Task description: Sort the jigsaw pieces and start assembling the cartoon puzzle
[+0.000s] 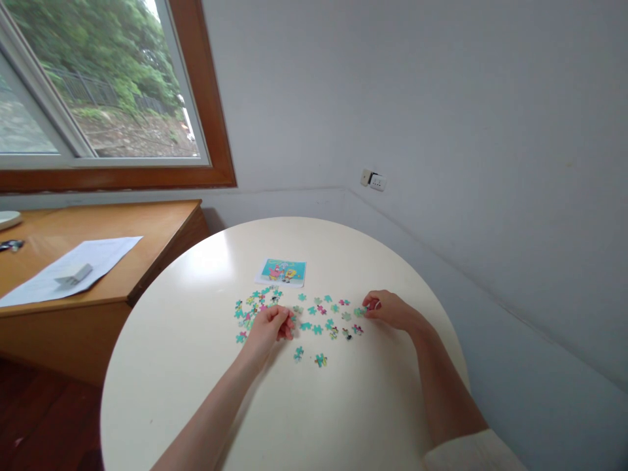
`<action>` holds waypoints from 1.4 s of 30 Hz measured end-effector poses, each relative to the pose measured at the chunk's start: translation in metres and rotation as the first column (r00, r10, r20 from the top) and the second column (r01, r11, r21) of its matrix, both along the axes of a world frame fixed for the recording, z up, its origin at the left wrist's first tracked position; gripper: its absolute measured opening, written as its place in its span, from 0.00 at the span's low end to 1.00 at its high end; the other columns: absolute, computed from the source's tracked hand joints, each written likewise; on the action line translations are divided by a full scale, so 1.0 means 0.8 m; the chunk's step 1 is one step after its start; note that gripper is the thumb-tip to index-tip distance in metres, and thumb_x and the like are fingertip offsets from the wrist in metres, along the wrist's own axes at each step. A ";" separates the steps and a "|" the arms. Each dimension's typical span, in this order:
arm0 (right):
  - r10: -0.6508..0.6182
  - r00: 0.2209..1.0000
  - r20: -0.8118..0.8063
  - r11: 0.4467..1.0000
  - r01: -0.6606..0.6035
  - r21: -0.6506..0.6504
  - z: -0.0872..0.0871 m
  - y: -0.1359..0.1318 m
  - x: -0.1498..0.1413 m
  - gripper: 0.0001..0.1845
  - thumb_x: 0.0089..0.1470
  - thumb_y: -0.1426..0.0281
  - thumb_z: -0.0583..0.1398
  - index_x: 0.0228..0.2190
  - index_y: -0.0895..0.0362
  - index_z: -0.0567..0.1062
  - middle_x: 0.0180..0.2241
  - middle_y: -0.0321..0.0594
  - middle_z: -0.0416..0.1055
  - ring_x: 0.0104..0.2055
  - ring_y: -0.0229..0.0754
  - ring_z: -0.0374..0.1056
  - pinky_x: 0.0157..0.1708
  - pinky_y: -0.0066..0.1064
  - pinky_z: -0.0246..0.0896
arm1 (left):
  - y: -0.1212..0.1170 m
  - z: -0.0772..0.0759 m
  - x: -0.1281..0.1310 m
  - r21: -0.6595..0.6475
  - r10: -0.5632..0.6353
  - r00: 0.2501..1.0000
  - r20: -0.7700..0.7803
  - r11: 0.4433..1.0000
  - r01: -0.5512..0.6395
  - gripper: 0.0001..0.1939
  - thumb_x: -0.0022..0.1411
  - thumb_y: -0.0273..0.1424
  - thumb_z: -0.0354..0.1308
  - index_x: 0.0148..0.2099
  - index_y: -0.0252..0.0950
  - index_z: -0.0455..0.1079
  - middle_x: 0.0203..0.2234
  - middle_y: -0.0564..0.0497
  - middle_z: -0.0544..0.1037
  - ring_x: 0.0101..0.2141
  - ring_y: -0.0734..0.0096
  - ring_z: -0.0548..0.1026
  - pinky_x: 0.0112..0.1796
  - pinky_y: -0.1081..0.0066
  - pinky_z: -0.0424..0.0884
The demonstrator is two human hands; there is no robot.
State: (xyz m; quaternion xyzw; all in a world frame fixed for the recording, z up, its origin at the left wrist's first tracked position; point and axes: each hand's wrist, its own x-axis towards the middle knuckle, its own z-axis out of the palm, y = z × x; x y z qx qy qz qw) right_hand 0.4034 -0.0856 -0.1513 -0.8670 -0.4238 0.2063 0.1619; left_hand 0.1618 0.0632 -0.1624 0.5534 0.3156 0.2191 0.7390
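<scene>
One light pinch should suit the knobbed pale-green jigsaw piece by the right hand, whose hold, as with the left hand, is unclear.

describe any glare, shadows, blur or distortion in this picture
Head view: bright glare whitens the round table's far left; a soft shadow runs beside the left forearm; foliage outside looks soft; jigsaw pieces lack fine detail; the window frame leans, perhaps wide-angle distortion.

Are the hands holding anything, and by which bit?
I can't tell for sure: the right hand is at the edge of a green puzzle piece, and the left hand is curled, hiding any hold.
</scene>
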 end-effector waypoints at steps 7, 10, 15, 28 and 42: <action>0.076 0.997 -0.012 0.996 -0.075 0.045 -0.007 -0.003 0.007 0.07 0.39 0.75 0.61 0.27 0.58 0.73 0.25 0.37 0.70 0.28 0.38 0.64 0.27 0.26 0.56 | 0.001 -0.002 0.000 0.005 -0.003 1.000 -0.012 1.000 0.003 0.17 0.45 0.42 0.60 0.26 0.32 0.64 0.16 0.56 0.69 0.16 0.81 0.66 0.20 0.78 0.54; 0.098 0.991 -0.096 0.992 -0.089 0.090 -0.010 -0.005 0.009 0.05 0.38 0.76 0.60 0.24 0.58 0.71 0.22 0.35 0.67 0.25 0.36 0.62 0.25 0.25 0.55 | 0.002 -0.002 0.000 0.007 -0.007 1.000 -0.013 1.000 0.007 0.16 0.45 0.42 0.60 0.26 0.33 0.65 0.17 0.55 0.70 0.16 0.80 0.66 0.20 0.77 0.55; 0.094 0.953 -0.287 0.980 -0.038 0.195 -0.014 -0.010 0.016 0.04 0.37 0.71 0.60 0.21 0.58 0.69 0.19 0.34 0.66 0.23 0.36 0.61 0.23 0.26 0.54 | 0.001 -0.002 0.001 0.004 -0.002 1.000 -0.015 1.000 0.002 0.16 0.45 0.41 0.60 0.26 0.32 0.65 0.17 0.55 0.70 0.16 0.80 0.66 0.20 0.78 0.55; -0.214 0.961 -0.174 0.916 0.260 0.305 -0.049 0.017 0.026 0.03 0.39 0.72 0.62 0.23 0.58 0.72 0.23 0.38 0.72 0.26 0.38 0.67 0.28 0.27 0.59 | -0.001 0.002 -0.001 0.028 -0.011 1.000 0.000 1.000 0.011 0.16 0.45 0.41 0.60 0.25 0.33 0.64 0.16 0.55 0.69 0.16 0.80 0.65 0.19 0.78 0.53; -0.297 0.954 -0.053 0.922 0.300 0.246 -0.048 0.013 0.027 0.10 0.36 0.70 0.66 0.25 0.57 0.71 0.21 0.33 0.66 0.24 0.35 0.62 0.24 0.26 0.52 | -0.002 0.004 -0.001 0.018 -0.007 1.000 0.003 1.000 0.007 0.15 0.44 0.40 0.60 0.25 0.32 0.65 0.16 0.55 0.69 0.16 0.80 0.65 0.19 0.79 0.53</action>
